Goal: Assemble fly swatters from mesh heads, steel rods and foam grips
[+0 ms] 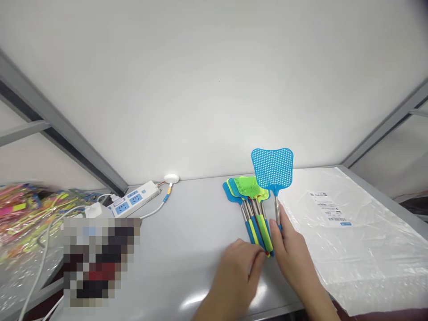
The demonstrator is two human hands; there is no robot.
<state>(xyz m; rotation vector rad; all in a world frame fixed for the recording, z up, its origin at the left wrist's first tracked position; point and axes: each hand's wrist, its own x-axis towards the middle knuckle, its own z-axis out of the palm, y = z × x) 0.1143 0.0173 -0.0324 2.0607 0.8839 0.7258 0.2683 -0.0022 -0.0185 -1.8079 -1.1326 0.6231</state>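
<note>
My right hand (291, 255) grips the handle of a blue fly swatter (272, 169) and holds it upright, its mesh head raised above the grey table (187, 240). A fanned bundle of fly swatters (249, 191) in blue, green and yellow lies flat on the table just left of it. My left hand (239, 272) pinches the handle ends of that bundle, fingers curled.
A stack of clear plastic bags (351, 240) with a printed label lies at the right. A white power strip (133, 198) with cables sits at the back left. A heap of coloured packaged items (26, 214) is at the far left. A blurred patch (98, 261) covers something near it.
</note>
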